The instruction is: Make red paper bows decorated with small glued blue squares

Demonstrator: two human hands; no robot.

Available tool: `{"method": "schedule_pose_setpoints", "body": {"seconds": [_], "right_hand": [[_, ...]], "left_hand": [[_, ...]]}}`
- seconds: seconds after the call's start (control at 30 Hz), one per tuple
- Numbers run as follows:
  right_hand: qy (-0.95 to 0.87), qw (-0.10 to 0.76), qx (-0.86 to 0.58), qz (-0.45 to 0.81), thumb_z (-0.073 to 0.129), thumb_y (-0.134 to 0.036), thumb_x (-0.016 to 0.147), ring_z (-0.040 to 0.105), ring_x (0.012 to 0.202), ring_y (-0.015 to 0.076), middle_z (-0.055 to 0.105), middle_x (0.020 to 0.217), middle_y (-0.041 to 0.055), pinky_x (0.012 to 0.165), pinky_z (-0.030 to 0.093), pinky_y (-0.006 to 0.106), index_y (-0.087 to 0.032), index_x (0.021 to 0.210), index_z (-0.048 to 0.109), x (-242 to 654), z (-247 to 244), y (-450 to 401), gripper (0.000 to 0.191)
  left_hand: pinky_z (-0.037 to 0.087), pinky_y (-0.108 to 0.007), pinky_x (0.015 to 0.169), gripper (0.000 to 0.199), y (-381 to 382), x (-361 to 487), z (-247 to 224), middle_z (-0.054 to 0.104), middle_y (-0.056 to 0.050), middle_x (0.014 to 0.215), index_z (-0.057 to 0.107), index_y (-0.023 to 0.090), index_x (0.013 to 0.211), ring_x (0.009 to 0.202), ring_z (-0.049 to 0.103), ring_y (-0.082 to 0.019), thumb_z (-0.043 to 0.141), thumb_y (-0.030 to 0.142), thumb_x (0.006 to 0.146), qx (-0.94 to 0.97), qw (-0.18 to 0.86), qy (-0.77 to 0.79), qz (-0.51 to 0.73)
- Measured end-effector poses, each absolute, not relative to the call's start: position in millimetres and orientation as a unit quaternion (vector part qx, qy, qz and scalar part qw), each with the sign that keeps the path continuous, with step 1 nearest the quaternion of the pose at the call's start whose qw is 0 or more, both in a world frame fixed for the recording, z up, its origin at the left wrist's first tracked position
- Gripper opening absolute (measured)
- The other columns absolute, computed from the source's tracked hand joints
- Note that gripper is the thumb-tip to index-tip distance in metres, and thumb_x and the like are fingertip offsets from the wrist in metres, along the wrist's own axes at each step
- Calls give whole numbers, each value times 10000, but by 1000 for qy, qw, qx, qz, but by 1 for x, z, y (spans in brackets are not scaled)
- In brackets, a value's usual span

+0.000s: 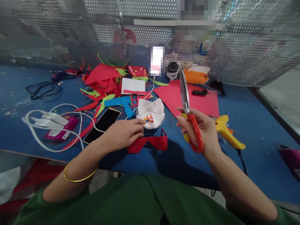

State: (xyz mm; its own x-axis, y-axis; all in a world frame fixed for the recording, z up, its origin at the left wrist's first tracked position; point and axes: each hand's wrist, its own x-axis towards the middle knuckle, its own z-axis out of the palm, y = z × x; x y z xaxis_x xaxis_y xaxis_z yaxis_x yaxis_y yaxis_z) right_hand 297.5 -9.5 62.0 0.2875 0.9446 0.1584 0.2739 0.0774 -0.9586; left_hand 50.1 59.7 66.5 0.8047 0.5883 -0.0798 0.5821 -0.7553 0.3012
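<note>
Green shirt [112, 203] foremost, the right grip [207, 129] clasps scissors [186, 101].

I monitor 1 blue table [262, 162], its surface dusted with small scraps toward the left. Centre of near edge: 1 red cut-out [159, 143]. Directly behind it, I note 1 paper-lined bowl [162, 121]. Left of the bowl: 1 black phone [103, 125], set at an angle, and 1 purple power strip [73, 124] encircled by white cable [41, 144]. Toward the far edge, left of centre, I log a heap of red scraps [102, 75]; nearer, blue paper strips [118, 101]. Toward the far left corner: 1 coiled black cable [44, 90]. Toward the right edge, I identify 1 large red sheet [205, 106] and, nearer the front, 1 yellow glue gun [227, 132].
</note>
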Motion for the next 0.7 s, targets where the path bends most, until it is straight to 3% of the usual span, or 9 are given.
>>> {"method": "schedule_pose_setpoints", "body": {"seconds": [0.07, 0.17, 0.23, 0.5, 0.6, 0.7], "right_hand": [[-519, 519, -606, 306, 762, -458, 761, 494, 468, 94, 602, 598, -34, 438, 453, 237, -167, 1067, 698, 296, 62, -11, 427], [-529, 509, -607, 305, 736, -456, 781, 490, 460, 95, 613, 605, -29, 431, 433, 238, -171, 1059, 699, 295, 56, -13, 400], [-530, 507, -609, 303, 738, -437, 776, 486, 459, 96, 613, 604, -31, 427, 422, 238, -177, 1054, 698, 296, 48, -14, 383], [-525, 500, -617, 305, 723, -406, 780, 494, 466, 101, 568, 596, -53, 434, 417, 237, -183, 1034, 688, 303, 31, -10, 340], [-537, 494, -615, 299, 715, -391, 791, 464, 488, 94, 529, 599, -64, 450, 398, 230, -190, 1055, 684, 304, 27, -9, 333], [-549, 478, -611, 310, 711, -378, 806, 434, 539, 91, 499, 633, -64, 491, 388, 231, -198, 1069, 683, 305, 21, -9, 319]], "left_hand": [[444, -285, 737, 241, 59, 51, 80, 705, -38, 1240, 638, 192, 811, 970, 684, -197, 461, 278, 950, 919, 214, 328, 40], [457, -296, 749, 242, 60, 63, 90, 767, -31, 1001, 635, 198, 883, 803, 690, -177, 424, 288, 959, 882, 294, 366, 37], [470, -311, 753, 248, 61, 75, 88, 765, -33, 894, 638, 197, 967, 790, 696, -195, 408, 290, 966, 865, 311, 394, 20], [510, -383, 907, 322, 51, 97, 69, 634, -125, 1358, 573, 155, 1235, 1141, 650, -264, 392, 258, 990, 912, 208, 351, 38], [523, -352, 887, 284, 49, 99, 65, 596, -100, 1416, 586, 157, 1189, 1156, 646, -246, 382, 236, 1008, 937, 179, 299, 24], [539, -340, 799, 273, 48, 100, 60, 649, -109, 1339, 610, 147, 1128, 1067, 686, -245, 380, 242, 1016, 948, 135, 288, 11]]}}
